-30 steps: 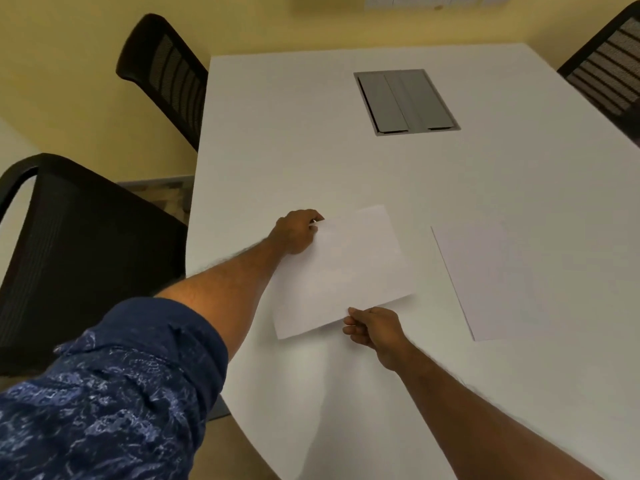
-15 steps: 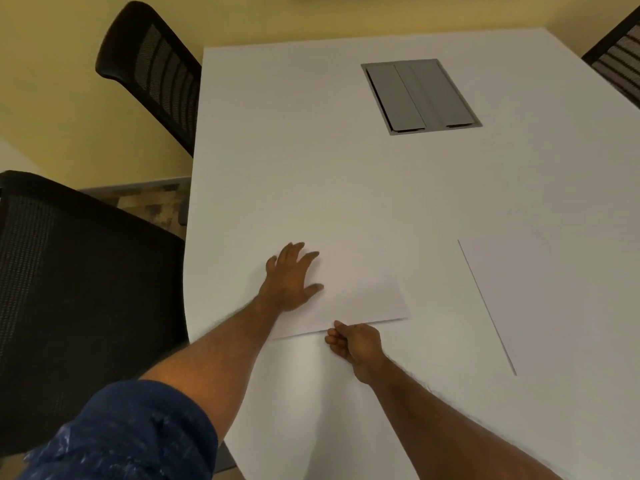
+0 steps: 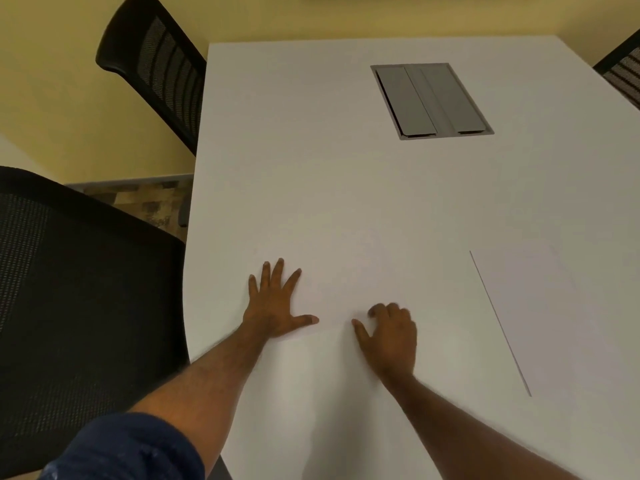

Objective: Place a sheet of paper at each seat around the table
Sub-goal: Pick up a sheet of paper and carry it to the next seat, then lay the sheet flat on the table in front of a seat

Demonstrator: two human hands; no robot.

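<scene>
Fingers of left hand (image 3: pixel 273 306) splayed flat on white sheet (image 3: pixel 339 289); right hand (image 3: pixel 389 336) loosely bent atop; sheet blends into table (image 3: pixel 311 133).

A single wide-angle camera sits on the person's head, facing forward and steeply down — near enough that the white table (image 3: pixel 304 161) fills most of the frame. The table's far edge lies at twelve o'clock, one black chair (image 3: pixel 76 306) at nine, a second chair (image 3: pixel 156 67) at eleven.
</scene>
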